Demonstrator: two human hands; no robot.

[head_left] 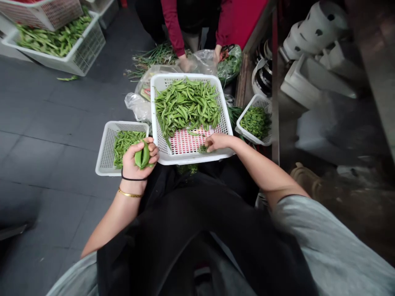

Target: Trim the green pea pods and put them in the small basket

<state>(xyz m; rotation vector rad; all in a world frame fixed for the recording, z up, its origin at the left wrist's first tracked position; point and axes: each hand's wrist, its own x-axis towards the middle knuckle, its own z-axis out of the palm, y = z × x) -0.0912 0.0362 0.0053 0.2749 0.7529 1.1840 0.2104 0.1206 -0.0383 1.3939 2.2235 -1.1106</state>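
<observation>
My left hand [135, 158] is closed around a few green pea pods [142, 157], palm up, beside the near left corner of a large white basket [231, 137]. That basket holds a heap of pea pods [188, 102], piled toward its far side. Inside the basket's near right corner, my right hand [215, 142] has its fingers pinched together at small green scraps [203, 148]. Whether it grips one of them is too small to tell. A smaller white basket [103, 152] with more pods [128, 142] stands on the floor below my left hand.
Across from me, a co-worker's hands [185, 63] work at clear plastic bags [202, 57] near scallions [154, 57]. A small basket [243, 127] of chopped greens is at right, beside a metal post [275, 123]. Stacked crates [83, 53] stand at upper left on dark floor tiles.
</observation>
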